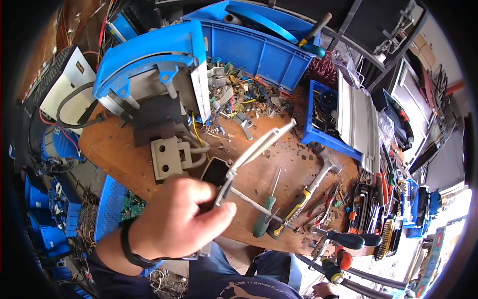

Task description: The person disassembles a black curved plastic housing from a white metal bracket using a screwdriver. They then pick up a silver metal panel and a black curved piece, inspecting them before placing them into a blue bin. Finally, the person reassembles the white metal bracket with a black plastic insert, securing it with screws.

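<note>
The metal bracket (259,147) is up in the air above the wooden tabletop (279,169), lifted close for a good look. The left hand (174,219) pinches its low end tight. A green screwdriver (264,219) and hammer (311,187) lie beneath. The right hand is mostly hidden.

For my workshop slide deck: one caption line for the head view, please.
Left hand pinching a bent grey metal strip above a cluttered wooden workbench, near a green-handled screwdriver and a hammer.
</note>
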Demonstrator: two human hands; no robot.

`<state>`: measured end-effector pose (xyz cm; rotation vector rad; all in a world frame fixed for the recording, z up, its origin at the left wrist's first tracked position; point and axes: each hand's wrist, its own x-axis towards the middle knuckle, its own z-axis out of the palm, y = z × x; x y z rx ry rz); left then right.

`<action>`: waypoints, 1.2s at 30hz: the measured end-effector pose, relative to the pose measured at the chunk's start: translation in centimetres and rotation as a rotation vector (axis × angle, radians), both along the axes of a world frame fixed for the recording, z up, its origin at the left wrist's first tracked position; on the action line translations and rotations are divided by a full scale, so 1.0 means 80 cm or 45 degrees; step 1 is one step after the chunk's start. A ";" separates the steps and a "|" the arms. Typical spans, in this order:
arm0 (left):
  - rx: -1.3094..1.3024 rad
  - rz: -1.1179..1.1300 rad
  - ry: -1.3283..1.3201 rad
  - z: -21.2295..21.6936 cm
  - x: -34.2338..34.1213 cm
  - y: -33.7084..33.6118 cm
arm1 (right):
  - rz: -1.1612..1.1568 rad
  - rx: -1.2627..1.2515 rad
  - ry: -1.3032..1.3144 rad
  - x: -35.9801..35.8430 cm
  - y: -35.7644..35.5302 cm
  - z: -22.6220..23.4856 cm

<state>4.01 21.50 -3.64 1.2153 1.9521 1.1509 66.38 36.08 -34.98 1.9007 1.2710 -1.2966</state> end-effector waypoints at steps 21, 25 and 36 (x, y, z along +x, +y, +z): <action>0.291 0.218 0.256 -0.030 0.020 -0.076 | 0.735 0.809 0.858 -0.228 -0.051 0.114; 0.389 0.313 0.341 -0.047 0.028 -0.094 | 0.978 0.831 1.282 -0.285 -0.086 0.154; 0.507 0.426 0.310 -0.070 0.046 -0.128 | 1.268 1.858 0.814 -0.439 -0.099 0.219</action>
